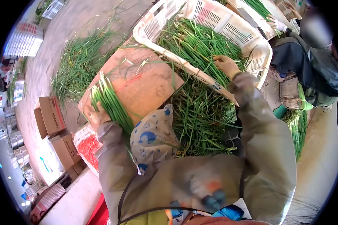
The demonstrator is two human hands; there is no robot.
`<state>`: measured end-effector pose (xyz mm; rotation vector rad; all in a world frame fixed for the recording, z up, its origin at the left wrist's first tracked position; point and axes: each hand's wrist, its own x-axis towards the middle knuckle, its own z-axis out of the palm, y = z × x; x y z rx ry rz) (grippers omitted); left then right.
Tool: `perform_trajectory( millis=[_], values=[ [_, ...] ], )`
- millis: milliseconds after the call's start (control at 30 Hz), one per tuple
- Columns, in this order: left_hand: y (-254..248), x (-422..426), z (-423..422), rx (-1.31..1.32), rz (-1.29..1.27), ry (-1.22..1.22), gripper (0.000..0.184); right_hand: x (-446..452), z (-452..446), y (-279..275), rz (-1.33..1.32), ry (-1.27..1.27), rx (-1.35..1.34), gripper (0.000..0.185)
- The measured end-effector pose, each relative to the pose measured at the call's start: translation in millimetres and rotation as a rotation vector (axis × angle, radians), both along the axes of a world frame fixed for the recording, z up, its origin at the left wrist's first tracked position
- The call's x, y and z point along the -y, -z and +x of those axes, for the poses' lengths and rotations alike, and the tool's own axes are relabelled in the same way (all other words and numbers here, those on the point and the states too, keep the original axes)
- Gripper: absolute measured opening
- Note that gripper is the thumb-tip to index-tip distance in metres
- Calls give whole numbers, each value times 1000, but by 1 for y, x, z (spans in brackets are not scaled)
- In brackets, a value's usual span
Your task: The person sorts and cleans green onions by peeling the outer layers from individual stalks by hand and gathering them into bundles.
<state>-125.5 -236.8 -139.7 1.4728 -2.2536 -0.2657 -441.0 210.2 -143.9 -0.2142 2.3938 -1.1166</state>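
At the left of a brown board (146, 84), my left hand (97, 113) in a tan glove is closed round a bundle of green stalks (110, 101) with pale ends pointing up and away. My right hand (227, 66), also gloved, reaches over the near rim of a white plastic crate (257, 41) and touches the long green stalks (199, 41) inside. Its fingers are bent over the stalks; whether they grip any is not clear. A thin red tie (129, 82) lies on the board.
Loose greens (202, 116) fill the space below the crate, and another heap (80, 56) covers the floor at left. Cardboard boxes (50, 116) and a bag of red ties (87, 144) stand at left. A co-worker (311, 67) sits at right, a gloved hand on more stalks.
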Motion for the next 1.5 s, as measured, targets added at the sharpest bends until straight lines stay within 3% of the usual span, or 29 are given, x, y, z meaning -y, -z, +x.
perform_trajectory(
  millis=[33, 100, 167, 233, 300, 367, 433, 467, 500, 533, 567, 600, 633, 700, 767, 833, 900, 933, 967, 1033, 1067, 1167, 1233, 1267, 1300, 1367, 1433, 1500],
  values=[
    [0, 1, -4, 2, -7, 6, 53, 8, -17, 15, 192, -92, -17, 41],
    [-6, 2, -12, -733, 186, 385, 39, 34, -35, 31, 503, -200, -25, 54],
    [-98, -80, -47, -553, 463, 592, 28, 50, -57, 60, 658, -253, 69, 67],
    [-114, -140, -57, -633, 860, 638, 29, 56, -72, 91, 724, -136, 128, 90],
    [-94, -178, -68, -595, 742, 1082, 29, 67, -73, 111, 817, -101, 1, 99],
    [-93, -202, -85, -82, 750, 1209, 31, 78, -70, 135, 839, -130, -25, 107],
    [-90, -203, -96, 56, 752, 1279, 31, 80, -73, 143, 820, -126, -16, 96],
    [-90, -204, -102, 187, 750, 1355, 32, 76, -82, 148, 692, -161, 154, 85],
    [-87, -204, -106, 192, 744, 1354, 32, 72, -91, 152, 559, -192, 317, 75],
    [-80, -204, -109, 67, 806, 1231, 32, 70, -90, 158, 495, -155, 237, 53],
    [-71, -204, -112, -57, 863, 1106, 33, 65, -89, 158, 489, -153, 232, 53],
    [-64, -203, -116, -139, 986, 1061, 40, 59, -86, 154, 309, -112, 190, 52],
    [-59, -202, -123, -142, 977, 1065, 40, 53, -80, 151, 129, -74, 147, 51],
    [-61, -203, -165, -220, 979, 1120, 57, 35, -64, 134, -144, -70, 162, 62],
    [-51, -213, -212, -476, 1181, 1016, 84, 26, -37, 76, -197, 0, -52, 65],
    [-40, -226, -252, -543, 1227, 748, 103, 21, -18, 44, -131, 46, -96, 69],
    [-29, -243, -283, -694, 1425, 561, 112, 17, -4, 32, -32, -66, -262, 73],
    [-6, -249, -289, -818, 1573, 580, 108, 15, 3, 32, 99, -177, -509, 74],
    [1, -261, -294, -980, 1443, 662, 88, 11, 10, 32, 237, -288, -754, 76],
    [23, -276, -290, -1071, 1419, 721, 48, 12, 29, 27, 643, -398, -1076, 65],
    [18, -286, -283, -1102, 1383, 685, 37, 11, 35, 20, 668, -424, -1074, 66],
    [8, -292, -271, -1157, 1434, 522, 42, 10, 53, -14, 722, -437, -982, 68],
    [-23, -290, -260, -1203, 1382, 655, 50, 2, 63, -45, 397, -386, -659, 68],
    [-45, -285, -254, -1203, 1332, 746, 53, -7, 68, -56, 251, -344, -646, 71],
    [-73, -283, -245, -1255, 1270, 782, 53, -21, 75, -69, 70, -298, -729, 56],
    [-116, -262, -229, -1239, 1171, 1000, 54, -50, 89, -99, -495, -145, -329, 35],
    [-171, -254, -199, -1166, 1274, 1126, 59, -66, 114, -147, -1046, 339, 284, 23],
    [-199, -249, -170, -1058, 1327, 1229, 66, -67, 137, -201, -1172, 318, 263, 29]
  ],
)
